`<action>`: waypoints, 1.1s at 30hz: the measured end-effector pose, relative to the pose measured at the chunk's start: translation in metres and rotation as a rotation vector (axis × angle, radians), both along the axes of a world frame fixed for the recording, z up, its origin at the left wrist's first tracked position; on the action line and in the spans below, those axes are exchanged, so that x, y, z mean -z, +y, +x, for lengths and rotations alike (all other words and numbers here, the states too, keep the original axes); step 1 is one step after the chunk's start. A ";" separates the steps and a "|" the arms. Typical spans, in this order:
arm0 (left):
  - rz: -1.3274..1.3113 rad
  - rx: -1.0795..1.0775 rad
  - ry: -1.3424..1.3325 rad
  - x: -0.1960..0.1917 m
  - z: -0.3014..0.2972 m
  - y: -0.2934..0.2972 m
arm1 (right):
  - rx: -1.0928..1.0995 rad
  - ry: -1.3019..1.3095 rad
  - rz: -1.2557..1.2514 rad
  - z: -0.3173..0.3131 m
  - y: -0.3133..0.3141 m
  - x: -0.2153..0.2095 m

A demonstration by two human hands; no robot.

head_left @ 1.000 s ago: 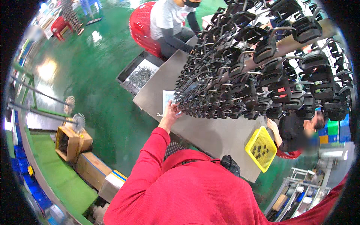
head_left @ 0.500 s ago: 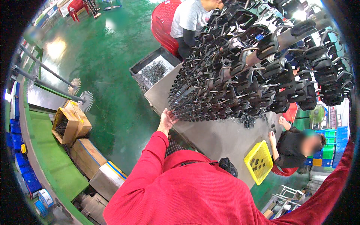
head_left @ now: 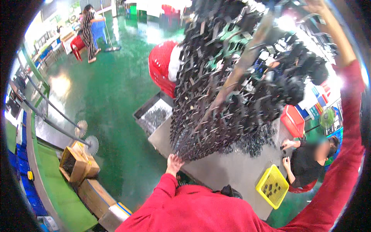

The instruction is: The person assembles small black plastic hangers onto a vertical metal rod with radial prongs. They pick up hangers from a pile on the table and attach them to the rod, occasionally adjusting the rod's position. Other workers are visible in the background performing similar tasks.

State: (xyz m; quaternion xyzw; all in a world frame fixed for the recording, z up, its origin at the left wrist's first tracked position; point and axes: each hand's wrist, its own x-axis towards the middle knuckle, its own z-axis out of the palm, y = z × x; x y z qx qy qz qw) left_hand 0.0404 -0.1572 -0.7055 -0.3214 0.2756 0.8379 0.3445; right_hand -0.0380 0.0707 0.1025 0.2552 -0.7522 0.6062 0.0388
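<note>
A large hanging rack [head_left: 222, 91] fills the middle and right, a long bar with metal hooks full of black plastic parts; its parts are smeared by motion. My left hand [head_left: 175, 164] is closed at the rack's lower end, fingers curled round its edge; the exact grip is partly hidden. My right arm reaches up along the right side. High at the upper right, my right hand [head_left: 317, 7] is beside the rack's top end, blurred and cut by the picture's rim, so its fingers are unclear. Loose black parts [head_left: 253, 141] lie on the table under the rack.
The grey table [head_left: 228, 176] stands before me. A co-worker in black [head_left: 307, 164] sits at its right, near a yellow basket [head_left: 273, 187] and a red bin [head_left: 292, 120]. Beyond are a dark crate [head_left: 152, 116] and red chair [head_left: 162, 67]. Cardboard boxes [head_left: 94, 197] stand left; a person mops far off.
The view has tilted up, and the rack has swung steeper. My right hand has come into view at the top. My left hand stays at the rack's lower end.
</note>
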 end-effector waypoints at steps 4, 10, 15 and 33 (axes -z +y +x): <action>-0.360 0.058 -0.016 0.017 0.000 -0.020 | -0.045 -0.073 -0.054 0.020 0.021 0.007; -0.693 -0.702 0.405 -0.126 -0.044 -0.094 | 0.232 0.233 -0.260 0.013 0.033 -0.009; -0.699 -0.874 1.298 -0.417 -0.017 -0.085 | 0.242 0.313 -0.298 0.007 0.021 -0.016; -1.804 0.554 2.577 -0.751 0.052 0.077 | -0.225 0.061 -0.114 0.090 0.002 -0.005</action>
